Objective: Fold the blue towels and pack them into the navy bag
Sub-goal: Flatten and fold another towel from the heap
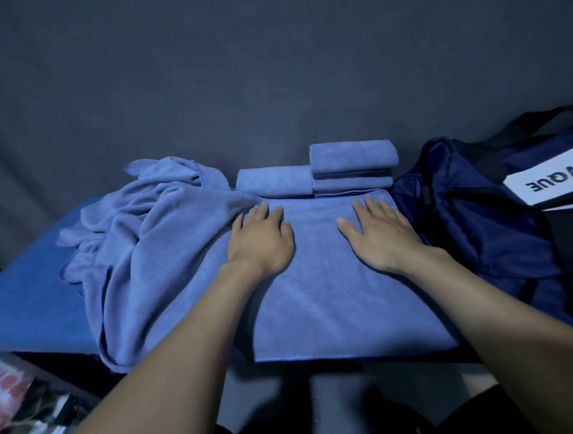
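I see both sets of fingers lying straight and slightly spread, pressed flat on cloth and gripping nothing: the left hand (261,239) rests palm down at about 11 o'clock on the flat towel (332,300), the right hand (380,233) palm down at about 1 o'clock on it, the two well apart with bare towel between them. That towel lies smooth in front of me, its long axis running away from me from 6 toward 12 o'clock, its near hem hanging just over the table's front edge and its far hem touching the folded pile. At 12 o'clock sits a stack of folded towels (354,167), long sides running 9 to 3, and just beside it on the 9 o'clock side a single folded towel (273,181) lying the same way. At 9 o'clock a heap of loose towels (140,244) is crumpled, one edge lapping onto the flat towel near my left hand and a fold drooping over the front edge. At 3 o'clock the navy bag (471,227) slumps against the flat towel's right edge, its mouth open toward me as far as I can tell, with a white label (549,183) printed in black letters reading upside down. Everything sits on a table under a blue cover (30,296). Behind it hangs a dark grey fabric backdrop (270,68), and at 7 o'clock, below the table, some pink and white clutter (12,403) is too blurred for me to identify.
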